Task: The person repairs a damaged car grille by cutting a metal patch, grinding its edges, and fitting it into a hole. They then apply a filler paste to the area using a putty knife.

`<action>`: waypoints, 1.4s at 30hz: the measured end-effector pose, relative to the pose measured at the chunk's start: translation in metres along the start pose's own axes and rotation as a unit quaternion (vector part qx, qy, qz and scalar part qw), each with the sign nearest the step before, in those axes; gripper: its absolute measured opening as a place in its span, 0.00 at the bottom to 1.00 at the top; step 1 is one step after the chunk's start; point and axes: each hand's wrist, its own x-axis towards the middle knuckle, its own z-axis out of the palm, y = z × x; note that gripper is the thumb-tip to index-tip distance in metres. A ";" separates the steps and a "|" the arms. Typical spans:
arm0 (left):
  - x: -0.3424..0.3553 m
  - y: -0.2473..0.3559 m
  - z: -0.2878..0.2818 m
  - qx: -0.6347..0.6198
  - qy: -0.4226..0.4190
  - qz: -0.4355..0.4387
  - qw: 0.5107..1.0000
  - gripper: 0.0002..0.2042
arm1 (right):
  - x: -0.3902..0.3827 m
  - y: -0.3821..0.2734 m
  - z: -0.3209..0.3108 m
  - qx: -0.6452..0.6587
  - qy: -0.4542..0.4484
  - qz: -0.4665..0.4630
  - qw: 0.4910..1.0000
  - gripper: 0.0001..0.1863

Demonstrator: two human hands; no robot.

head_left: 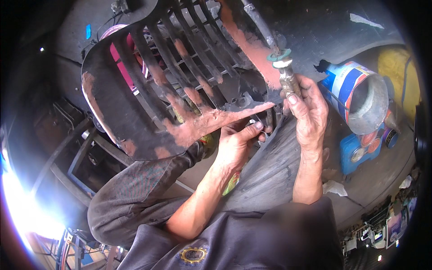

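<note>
A black slatted plastic panel, much like a car grille or bumper part, has salmon-pink filler patches along its slats and edges. My right hand is closed round the worn, dirty handle of a hand tool with a metal collar and a green ring. From the ring a grey tube runs up and away. Beside the panel's near pink-coated strip, my left hand has its thumb and fingers pinched together at the edge; what they grip is too small and partly hidden to name.
A blue, white and red tin lies tilted at the right, open end toward me. Near it are a blue plastic container with round tops and a yellow bag-like thing. Something pink shows behind the slats. Metal bars stand at left.
</note>
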 end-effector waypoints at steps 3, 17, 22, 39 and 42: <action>0.002 -0.001 -0.006 -0.011 -0.016 -0.014 1.000 0.20 | 0.002 -0.005 0.001 -0.033 -0.001 -0.011 0.999 0.24; 0.012 -0.011 -0.016 0.008 0.049 -0.025 0.998 0.17 | 0.006 -0.011 0.018 -0.270 0.030 -0.115 0.956 0.17; 0.010 -0.011 -0.016 -0.004 0.060 -0.035 0.998 0.18 | 0.013 -0.015 0.017 -0.330 0.020 -0.159 0.930 0.19; 0.009 -0.013 -0.012 -0.036 0.009 -0.055 0.998 0.19 | 0.041 -0.002 0.017 -0.288 -0.076 -0.144 0.944 0.21; 0.010 -0.013 -0.012 -0.034 -0.007 -0.040 0.999 0.19 | 0.042 -0.002 0.017 -0.255 -0.114 -0.075 0.957 0.21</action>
